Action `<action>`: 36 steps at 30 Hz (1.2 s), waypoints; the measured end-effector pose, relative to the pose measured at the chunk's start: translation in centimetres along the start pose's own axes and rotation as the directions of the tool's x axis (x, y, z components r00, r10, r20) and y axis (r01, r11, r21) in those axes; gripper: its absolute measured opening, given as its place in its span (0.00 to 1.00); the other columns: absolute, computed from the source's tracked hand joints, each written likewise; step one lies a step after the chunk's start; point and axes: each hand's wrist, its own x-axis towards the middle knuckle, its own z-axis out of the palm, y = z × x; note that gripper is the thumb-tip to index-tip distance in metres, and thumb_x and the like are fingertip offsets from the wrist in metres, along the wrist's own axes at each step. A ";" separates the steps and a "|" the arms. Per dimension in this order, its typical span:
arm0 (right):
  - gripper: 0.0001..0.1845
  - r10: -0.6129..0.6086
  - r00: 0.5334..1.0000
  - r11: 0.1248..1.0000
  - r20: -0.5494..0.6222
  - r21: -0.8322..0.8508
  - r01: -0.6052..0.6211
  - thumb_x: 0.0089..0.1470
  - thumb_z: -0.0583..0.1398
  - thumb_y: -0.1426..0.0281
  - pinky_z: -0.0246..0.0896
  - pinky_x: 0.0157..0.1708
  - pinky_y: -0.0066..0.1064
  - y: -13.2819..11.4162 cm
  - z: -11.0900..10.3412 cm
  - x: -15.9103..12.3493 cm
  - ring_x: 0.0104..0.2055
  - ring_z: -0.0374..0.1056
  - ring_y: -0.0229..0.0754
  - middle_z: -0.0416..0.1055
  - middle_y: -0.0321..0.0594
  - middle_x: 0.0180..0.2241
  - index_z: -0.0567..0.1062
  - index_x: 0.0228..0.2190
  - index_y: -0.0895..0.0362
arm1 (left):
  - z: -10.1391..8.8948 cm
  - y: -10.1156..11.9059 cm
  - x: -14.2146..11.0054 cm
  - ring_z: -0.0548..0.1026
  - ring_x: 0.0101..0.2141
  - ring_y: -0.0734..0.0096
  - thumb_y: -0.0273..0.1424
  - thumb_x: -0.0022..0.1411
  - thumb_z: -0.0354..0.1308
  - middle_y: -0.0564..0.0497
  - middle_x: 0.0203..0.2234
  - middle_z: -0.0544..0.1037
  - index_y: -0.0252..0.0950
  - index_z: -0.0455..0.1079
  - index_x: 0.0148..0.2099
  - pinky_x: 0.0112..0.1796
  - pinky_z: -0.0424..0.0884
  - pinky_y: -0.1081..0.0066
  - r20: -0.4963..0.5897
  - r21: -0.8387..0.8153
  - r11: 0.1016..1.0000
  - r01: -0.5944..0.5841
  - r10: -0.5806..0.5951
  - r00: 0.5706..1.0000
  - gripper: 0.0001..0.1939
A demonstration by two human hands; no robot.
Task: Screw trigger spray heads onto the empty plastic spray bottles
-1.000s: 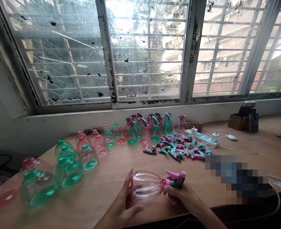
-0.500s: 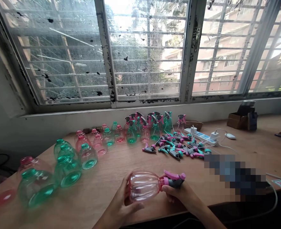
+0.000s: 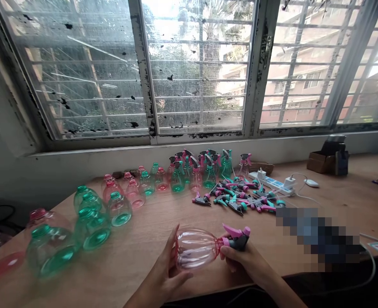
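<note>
A clear pink spray bottle (image 3: 197, 249) lies on its side in the air above the table's front edge, its base to the left. My left hand (image 3: 168, 265) is wrapped round the base end, thumb below and fingers behind. At the neck, the fingers of my right hand (image 3: 240, 259) grip the pink collar of the trigger sprayer head (image 3: 237, 239). That head is pink and dark grey and sits on the bottle's mouth, its pink trigger pointing up. Whether the thread is fully tightened cannot be seen.
Several open green bottles (image 3: 93, 229) and pink bottles (image 3: 134, 194) stand at the left. Bottles with sprayer heads (image 3: 209, 173) line the wall. Loose sprayer heads (image 3: 240, 194) lie heaped mid-table. A white power strip (image 3: 272, 184), a brown box (image 3: 319, 161) and a blurred-out object (image 3: 317, 235) are at the right.
The pink trigger has turned slightly upward, and my left fingers have shifted a little on the bottle's base. Both hands still hold the bottle in nearly the same place.
</note>
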 end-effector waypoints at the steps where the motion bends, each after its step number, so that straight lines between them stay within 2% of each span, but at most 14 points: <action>1: 0.24 -0.002 1.000 1.000 -0.003 -0.002 0.002 0.46 0.74 0.55 0.57 0.20 0.28 0.0 0.0 0.0 0.18 0.63 0.34 0.76 0.35 0.24 0.77 0.37 0.58 | -0.1 -0.3 0.0 0.67 0.64 0.49 0.36 0.60 0.71 0.45 0.69 0.64 0.54 0.38 0.75 0.66 0.57 0.51 0.006 -0.008 1.000 -0.010 0.010 1.000 0.54; 4: 0.25 -0.002 1.000 1.000 -0.003 0.015 0.002 0.45 0.75 0.55 0.56 0.19 0.28 -0.2 0.1 -0.1 0.18 0.63 0.34 0.76 0.35 0.24 0.77 0.38 0.58 | -0.2 -1.2 0.0 0.60 0.68 0.45 0.38 0.57 0.74 0.44 0.72 0.56 0.54 0.40 0.75 0.67 0.55 0.49 0.005 -0.060 0.998 -0.024 0.024 1.000 0.56; 7: 0.24 -0.008 1.000 0.999 0.011 0.048 0.007 0.46 0.74 0.53 0.55 0.18 0.27 -0.4 0.2 -0.1 0.17 0.62 0.33 0.76 0.36 0.24 0.78 0.35 0.58 | -0.3 -1.4 -0.1 0.56 0.70 0.44 0.42 0.60 0.70 0.44 0.74 0.52 0.53 0.43 0.75 0.67 0.57 0.49 0.009 -0.096 0.995 0.008 -0.007 1.000 0.51; 12: 0.23 -0.026 1.000 0.998 0.007 0.066 0.025 0.48 0.73 0.53 0.55 0.18 0.26 -0.3 0.2 0.0 0.18 0.62 0.33 0.76 0.36 0.24 0.78 0.35 0.58 | -0.1 -0.6 -0.4 0.60 0.67 0.48 0.45 0.63 0.67 0.49 0.72 0.54 0.61 0.43 0.74 0.62 0.66 0.56 -0.047 0.038 0.999 0.014 -0.012 0.999 0.46; 15: 0.22 -0.028 0.999 0.998 0.019 0.056 0.027 0.49 0.73 0.53 0.54 0.18 0.26 -0.2 0.2 0.0 0.18 0.61 0.32 0.75 0.37 0.24 0.78 0.31 0.59 | 0.0 -0.1 -0.4 0.65 0.64 0.52 0.47 0.66 0.62 0.46 0.68 0.62 0.57 0.40 0.75 0.62 0.65 0.57 -0.040 0.078 0.997 0.016 -0.013 0.999 0.44; 17: 0.22 -0.025 0.999 0.998 0.021 0.051 0.024 0.49 0.73 0.53 0.55 0.19 0.26 -0.3 0.1 0.0 0.18 0.62 0.33 0.75 0.38 0.24 0.78 0.30 0.60 | -0.1 -0.1 -0.4 0.66 0.64 0.52 0.45 0.65 0.64 0.45 0.64 0.67 0.54 0.37 0.76 0.64 0.60 0.56 -0.016 0.079 0.997 0.019 -0.018 1.000 0.48; 19: 0.22 -0.018 1.000 0.998 0.012 0.061 0.017 0.48 0.73 0.53 0.56 0.19 0.27 -0.3 0.1 0.0 0.19 0.62 0.33 0.75 0.37 0.24 0.78 0.33 0.59 | -0.2 -0.2 -0.4 0.65 0.64 0.51 0.43 0.62 0.68 0.45 0.63 0.68 0.53 0.36 0.76 0.65 0.59 0.55 -0.002 0.055 0.998 0.031 -0.031 1.000 0.53; 21: 0.24 -0.008 1.000 0.998 0.016 0.065 0.007 0.47 0.74 0.54 0.56 0.19 0.27 -0.4 0.2 -0.1 0.18 0.62 0.34 0.76 0.36 0.24 0.77 0.36 0.58 | -0.3 -0.4 -0.3 0.64 0.65 0.48 0.43 0.61 0.70 0.43 0.63 0.67 0.51 0.36 0.76 0.64 0.62 0.55 0.002 0.003 0.998 0.062 -0.062 0.998 0.55; 24: 0.25 -0.004 1.000 0.998 0.017 0.066 0.003 0.45 0.74 0.53 0.55 0.18 0.26 -0.6 0.4 -0.2 0.17 0.62 0.34 0.76 0.36 0.23 0.76 0.36 0.57 | -0.3 -0.7 -0.4 0.65 0.64 0.47 0.44 0.61 0.69 0.42 0.64 0.66 0.51 0.38 0.76 0.62 0.65 0.56 0.005 -0.041 0.996 0.079 -0.079 0.997 0.53; 28: 0.22 -0.012 1.000 0.999 0.022 0.046 0.011 0.48 0.73 0.52 0.54 0.17 0.26 -0.7 0.4 -0.1 0.17 0.61 0.33 0.75 0.37 0.24 0.78 0.30 0.59 | -0.1 -0.8 -0.4 0.65 0.64 0.51 0.44 0.63 0.67 0.47 0.71 0.56 0.58 0.42 0.74 0.60 0.67 0.60 -0.035 0.033 0.999 0.009 -0.008 0.999 0.47; 30: 0.22 -0.014 1.000 0.999 0.026 0.038 0.013 0.49 0.72 0.53 0.54 0.17 0.26 -0.6 0.3 0.0 0.18 0.61 0.33 0.74 0.37 0.24 0.78 0.28 0.59 | -0.1 -0.8 -0.3 0.66 0.64 0.52 0.47 0.66 0.62 0.47 0.73 0.52 0.58 0.40 0.75 0.60 0.67 0.60 -0.040 0.066 0.998 -0.013 0.016 0.999 0.44; 32: 0.22 -0.013 1.000 0.999 0.018 0.043 0.012 0.49 0.72 0.53 0.54 0.18 0.26 -0.4 0.2 0.0 0.18 0.61 0.33 0.74 0.36 0.24 0.78 0.30 0.59 | -0.1 -0.9 -0.2 0.69 0.61 0.53 0.47 0.65 0.63 0.44 0.71 0.58 0.54 0.37 0.76 0.62 0.65 0.58 -0.021 0.096 0.995 -0.005 0.008 1.000 0.48; 36: 0.22 0.001 0.999 0.999 0.033 0.043 -0.002 0.48 0.73 0.55 0.56 0.19 0.27 -0.2 0.1 -0.1 0.18 0.63 0.34 0.76 0.35 0.24 0.77 0.36 0.58 | -0.4 -0.9 0.1 0.70 0.59 0.48 0.42 0.57 0.72 0.42 0.59 0.73 0.47 0.28 0.76 0.64 0.60 0.54 0.011 0.128 0.991 0.032 -0.033 0.999 0.62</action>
